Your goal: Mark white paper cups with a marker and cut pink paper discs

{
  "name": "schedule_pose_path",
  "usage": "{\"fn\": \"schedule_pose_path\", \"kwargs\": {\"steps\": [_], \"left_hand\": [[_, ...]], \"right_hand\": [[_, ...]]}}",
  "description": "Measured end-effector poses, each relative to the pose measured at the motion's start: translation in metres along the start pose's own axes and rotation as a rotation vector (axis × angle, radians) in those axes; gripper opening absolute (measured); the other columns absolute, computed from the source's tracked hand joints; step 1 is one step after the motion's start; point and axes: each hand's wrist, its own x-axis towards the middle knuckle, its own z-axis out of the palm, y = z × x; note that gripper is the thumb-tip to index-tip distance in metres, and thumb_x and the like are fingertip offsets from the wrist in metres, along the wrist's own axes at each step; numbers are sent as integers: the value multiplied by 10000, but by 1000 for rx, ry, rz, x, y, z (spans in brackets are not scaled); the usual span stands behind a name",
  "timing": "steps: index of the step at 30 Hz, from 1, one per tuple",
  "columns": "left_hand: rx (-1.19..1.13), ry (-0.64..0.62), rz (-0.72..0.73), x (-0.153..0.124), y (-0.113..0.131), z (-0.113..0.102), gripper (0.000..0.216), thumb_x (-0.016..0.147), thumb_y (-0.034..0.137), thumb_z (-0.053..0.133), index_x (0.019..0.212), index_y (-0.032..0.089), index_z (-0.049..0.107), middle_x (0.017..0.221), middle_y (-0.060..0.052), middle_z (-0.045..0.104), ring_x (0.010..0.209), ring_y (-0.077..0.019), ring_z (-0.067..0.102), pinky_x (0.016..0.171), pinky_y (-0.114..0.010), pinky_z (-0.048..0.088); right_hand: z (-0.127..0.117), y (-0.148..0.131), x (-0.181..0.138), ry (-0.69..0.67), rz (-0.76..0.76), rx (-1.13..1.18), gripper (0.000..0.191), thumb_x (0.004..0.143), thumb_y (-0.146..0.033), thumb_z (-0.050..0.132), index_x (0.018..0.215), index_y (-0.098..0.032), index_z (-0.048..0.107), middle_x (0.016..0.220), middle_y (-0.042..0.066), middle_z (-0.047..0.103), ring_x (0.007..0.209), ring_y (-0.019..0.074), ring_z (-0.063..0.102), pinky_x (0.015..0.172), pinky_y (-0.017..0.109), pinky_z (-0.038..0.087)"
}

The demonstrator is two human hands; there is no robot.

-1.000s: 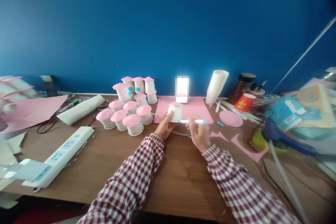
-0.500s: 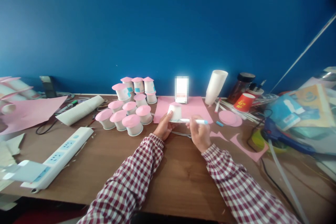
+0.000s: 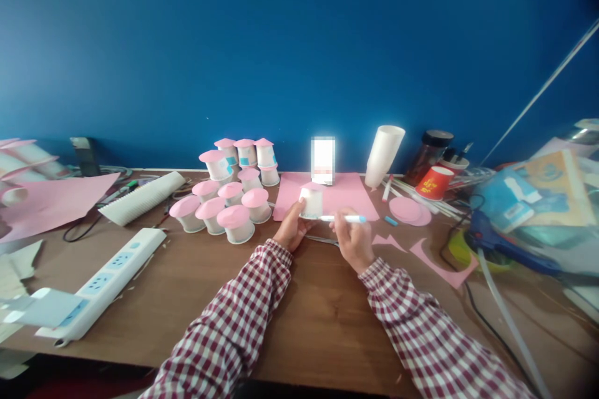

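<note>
Two hands, one cup, one pen.
Left hand (image 3: pixel 291 229) grips an upturned pink-topped cup (image 3: pixel 312 200) above the table (image 3: pixel 299 299); right hand (image 3: pixel 353 239) grips a pen (image 3: pixel 344 219), tip at the cup; ten finished cups (image 3: pixel 233 190) lie left.

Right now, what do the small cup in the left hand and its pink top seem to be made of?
The cup looks like thin white paper, matte, with a rolled rim. Its pink top seems to be matte craft paper, the same colour as the pink sheet beneath.
</note>
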Motion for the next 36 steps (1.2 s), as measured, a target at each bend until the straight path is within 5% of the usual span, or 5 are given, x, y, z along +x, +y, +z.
{"fn": "schedule_pose_path", "kwargs": {"steps": [13, 27, 36], "left_hand": [[95, -79, 10, -3, 2, 2, 398, 813, 415, 555, 1101, 141, 580, 1055, -119, 633, 966, -232, 601, 854, -379, 501], [77, -64, 9, -4, 2, 2, 391, 804, 388, 578, 1096, 128, 577, 1010, -115, 645, 941, -214, 611, 863, -364, 491], [74, -90, 12, -5, 4, 1, 380, 799, 365, 589, 1109, 147, 566, 981, -87, 637, 893, -194, 616, 817, -349, 514]], "right_hand": [[-2, -1, 1, 63, 8, -3, 252, 916, -313, 392, 750, -195, 541, 629, 12, 635, 576, 137, 609, 604, 247, 444], [0, 0, 1, 8, -10, -19, 272, 915, -306, 388, 717, -192, 535, 601, 1, 604, 528, 122, 563, 559, 237, 408], [-1, 0, 1, 85, 10, 9, 241, 912, -308, 399, 754, -188, 536, 618, 8, 629, 557, 127, 591, 578, 233, 430]]}}
